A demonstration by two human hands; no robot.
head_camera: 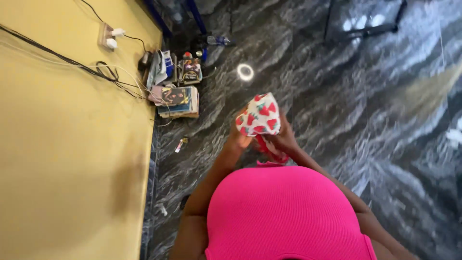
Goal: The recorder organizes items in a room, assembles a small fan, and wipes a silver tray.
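Note:
I hold a small white cloth with red strawberry prints (259,115) in front of my chest, above a dark marbled floor. My left hand (239,138) grips its lower left side. My right hand (283,139) grips it from the right, with a red part of the cloth bunched under the fingers. My pink top fills the bottom of the view and hides my lower arms in part.
A yellow wall (67,144) runs along the left, with a wall socket and plugs (109,36) and trailing cables. A stack of books and small items (175,82) sits on the floor by the wall. A plastic bottle (217,40) lies farther back.

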